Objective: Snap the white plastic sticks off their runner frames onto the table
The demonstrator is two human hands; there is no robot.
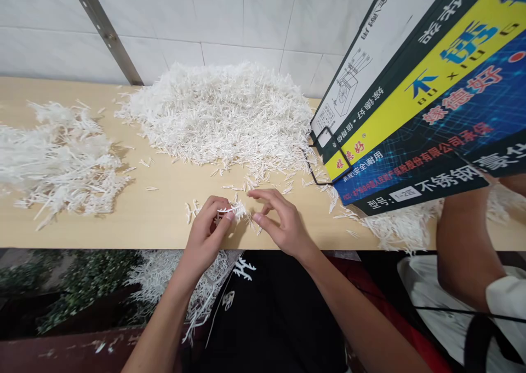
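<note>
My left hand (209, 228) is closed on a small white branched plastic piece (235, 210), pinched between thumb and fingers near the table's front edge. Beside it on the right, my right hand (281, 222) has its thumb and fingers apart, close to the piece's tip, with nothing visible held between them. A few loose white bits lie around both hands. Behind them a large heap of thin white plastic pieces (230, 115) rests on the wooden table (164, 230) against the tiled wall.
Another white pile (66, 159) lies at the left. A large printed box (411, 104) stands tilted at the right, beside a black wire frame (315, 173). Another person's arm (464, 241) is at the far right. White branched strands (164, 280) hang below the table edge.
</note>
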